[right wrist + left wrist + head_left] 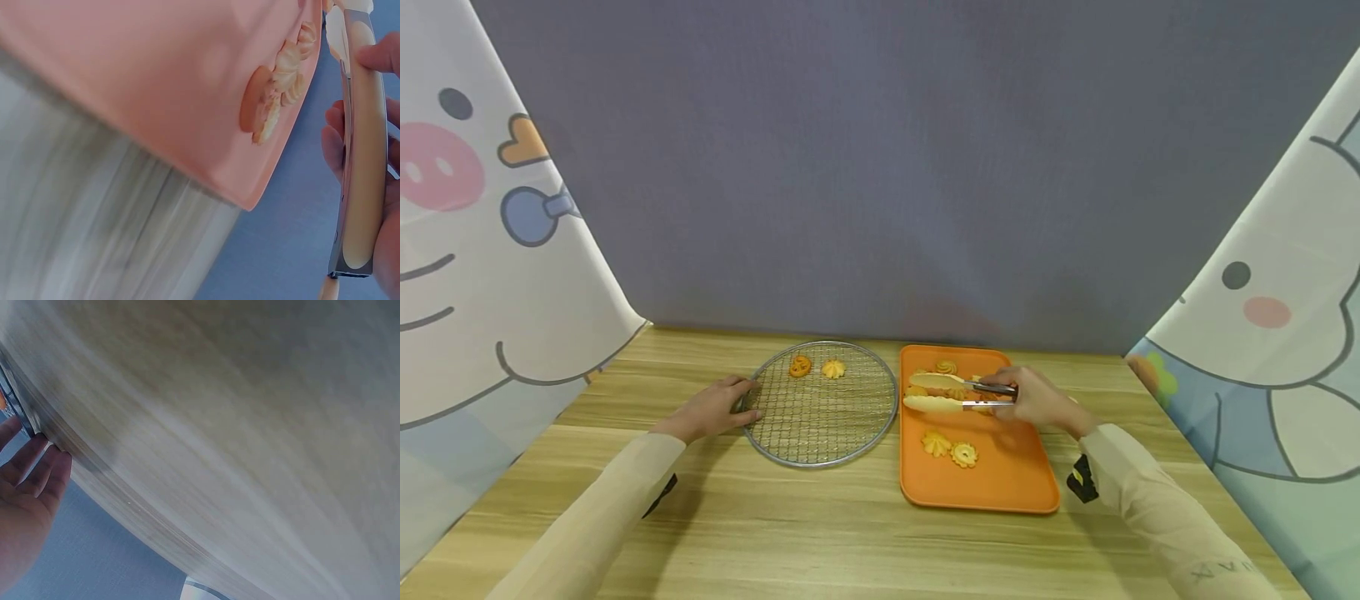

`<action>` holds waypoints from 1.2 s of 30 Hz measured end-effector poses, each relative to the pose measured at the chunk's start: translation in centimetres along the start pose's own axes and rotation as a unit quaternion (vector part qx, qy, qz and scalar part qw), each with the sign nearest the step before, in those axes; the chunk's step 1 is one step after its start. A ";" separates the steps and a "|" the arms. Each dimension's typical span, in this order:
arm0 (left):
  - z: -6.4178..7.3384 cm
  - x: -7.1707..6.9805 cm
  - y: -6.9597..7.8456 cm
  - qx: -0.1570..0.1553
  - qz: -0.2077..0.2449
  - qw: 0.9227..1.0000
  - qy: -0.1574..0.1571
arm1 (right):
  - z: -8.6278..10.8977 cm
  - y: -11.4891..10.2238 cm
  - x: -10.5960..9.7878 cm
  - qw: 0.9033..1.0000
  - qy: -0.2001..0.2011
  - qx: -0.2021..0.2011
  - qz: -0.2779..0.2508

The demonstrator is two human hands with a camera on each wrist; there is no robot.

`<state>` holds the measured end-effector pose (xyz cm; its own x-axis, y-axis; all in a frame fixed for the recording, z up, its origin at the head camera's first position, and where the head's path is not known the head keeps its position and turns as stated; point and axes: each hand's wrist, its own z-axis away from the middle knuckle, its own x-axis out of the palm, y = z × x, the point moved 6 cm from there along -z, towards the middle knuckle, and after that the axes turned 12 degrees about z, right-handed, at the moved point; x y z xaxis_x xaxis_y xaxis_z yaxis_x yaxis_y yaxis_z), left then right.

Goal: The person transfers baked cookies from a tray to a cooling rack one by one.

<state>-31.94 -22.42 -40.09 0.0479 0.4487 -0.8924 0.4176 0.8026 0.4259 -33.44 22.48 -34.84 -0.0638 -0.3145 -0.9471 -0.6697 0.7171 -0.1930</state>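
Note:
In the head view my right hand (1033,397) grips a pair of tongs (936,403) with pale tips and metal arms, held over the orange tray (985,487). The right wrist view shows the thumb pressed along the handle of the tongs (365,144). Several cookies lie under the tips, and a swirl cookie (936,442) and a ring-shaped cookie (964,454) sit nearer the front. My left hand (718,408) touches the left rim of the round wire rack (820,425), its fingers extended. On the rack lie a brown pretzel-like cookie (801,366) and a yellow swirl cookie (833,368).
Rack and tray stand side by side on the wooden table (790,533), a narrow gap between them. A grey-blue panel (880,167) rises behind the table. Cartoon-printed cloths hang at the left (490,250) and right (1285,333).

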 end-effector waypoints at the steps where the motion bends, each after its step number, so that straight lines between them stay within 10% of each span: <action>1: 0.0 0.0 0.1 0.002 -0.002 1.000 0.000 | -0.2 -0.1 0.0 1.000 0.000 0.000 -0.001; 36: 0.0 -0.4 0.4 0.008 -0.005 1.000 0.001 | -8.6 -2.7 2.5 1.000 -0.026 0.015 0.006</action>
<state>-31.82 -22.29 -39.57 0.0417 0.4422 -0.8959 0.4316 0.8007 0.4153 -38.19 14.40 -34.44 -0.0326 -0.2740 -0.9612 -0.6464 0.7392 -0.1888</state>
